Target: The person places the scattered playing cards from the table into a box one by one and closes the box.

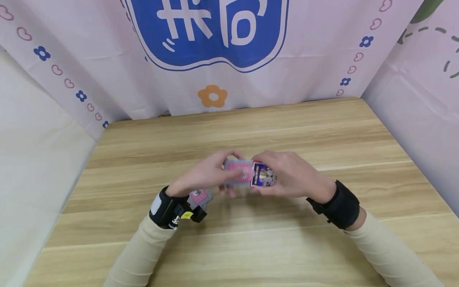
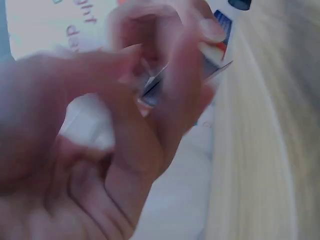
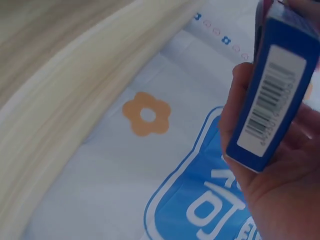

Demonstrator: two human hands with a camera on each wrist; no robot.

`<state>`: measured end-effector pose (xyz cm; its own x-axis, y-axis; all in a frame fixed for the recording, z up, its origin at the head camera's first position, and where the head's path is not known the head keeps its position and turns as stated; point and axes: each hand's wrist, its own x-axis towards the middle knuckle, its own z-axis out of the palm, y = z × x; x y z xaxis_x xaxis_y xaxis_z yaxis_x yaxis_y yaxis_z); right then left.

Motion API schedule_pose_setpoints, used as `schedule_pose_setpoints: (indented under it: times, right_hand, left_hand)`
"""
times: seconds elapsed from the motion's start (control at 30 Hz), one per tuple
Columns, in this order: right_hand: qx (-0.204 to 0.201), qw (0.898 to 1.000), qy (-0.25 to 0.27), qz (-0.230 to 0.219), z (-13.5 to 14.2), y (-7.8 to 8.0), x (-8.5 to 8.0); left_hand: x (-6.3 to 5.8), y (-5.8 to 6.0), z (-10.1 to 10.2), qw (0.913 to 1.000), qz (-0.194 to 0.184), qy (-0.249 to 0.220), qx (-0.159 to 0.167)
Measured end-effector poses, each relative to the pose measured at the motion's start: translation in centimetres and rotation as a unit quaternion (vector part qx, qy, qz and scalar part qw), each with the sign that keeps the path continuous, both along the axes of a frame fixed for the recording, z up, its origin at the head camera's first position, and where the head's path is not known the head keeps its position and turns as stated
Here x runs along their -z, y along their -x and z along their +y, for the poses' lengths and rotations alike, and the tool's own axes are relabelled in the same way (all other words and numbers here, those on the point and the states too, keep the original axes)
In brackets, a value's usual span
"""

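In the head view, my right hand (image 1: pixel 295 174) grips a dark blue playing-card box (image 1: pixel 260 175) between thumb and fingers, its open end facing left. My left hand (image 1: pixel 206 171) pinches a pink-backed deck of cards (image 1: pixel 244 166) whose right end meets the mouth of the box. The deck is partly covered by the left thumb. The right wrist view shows the narrow blue end of the box with a white barcode label (image 3: pixel 271 102) and the fingers curled behind it. Motion blurs the left wrist view, where fingers hide most of the cards.
More red-patterned cards (image 1: pixel 200 196) lie on the wooden table (image 1: pixel 251 247), partly behind the left wrist's black strap (image 1: pixel 168 209). A printed white curtain (image 1: pixel 172 91) hangs along the table's back edge, with pale cloth at both sides.
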<state>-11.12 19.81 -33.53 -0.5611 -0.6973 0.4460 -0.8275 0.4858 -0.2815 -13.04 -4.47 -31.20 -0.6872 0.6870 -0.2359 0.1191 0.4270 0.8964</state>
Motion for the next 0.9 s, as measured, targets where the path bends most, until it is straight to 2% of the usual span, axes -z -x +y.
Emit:
schedule_pose_setpoints:
  times: [0.07, 0.1, 0.2, 0.3, 0.43, 0.67, 0.9]
  right_hand:
    - [0.029, 1.000, 0.008, 0.002, 0.6, 0.3, -0.2]
    - [0.041, 0.999, 0.011, 0.001, 0.9, 0.5, -0.2]
    - [0.062, 0.998, 0.012, -0.002, 1.5, 0.7, -0.4]
    - [0.064, 0.998, 0.007, -0.006, 1.7, 0.7, -0.5]
    - [0.059, 0.998, 0.004, -0.010, 1.7, 0.7, -0.5]
    - [0.041, 0.999, 0.017, -0.019, 1.4, 0.5, -0.7]
    - [0.042, 0.998, 0.038, -0.011, 1.5, 0.2, -1.2]
  left_hand:
    - [0.0, 0.4, -0.4, 0.9974, 0.003, -0.040, -0.060]
    - [0.0, 0.6, -0.6, 0.9952, 0.012, -0.055, -0.080]
    - [0.0, 0.9, -0.7, 0.9909, 0.052, -0.067, -0.105]
    - [0.3, 0.9, -0.4, 0.9888, 0.083, -0.057, -0.110]
    - [0.6, 0.7, 0.3, 0.9863, 0.091, -0.058, -0.124]
    - [1.0, 0.7, 0.7, 0.9932, 0.055, -0.055, -0.086]
    - [1.5, 1.3, -0.1, 0.9920, -0.015, -0.094, -0.083]
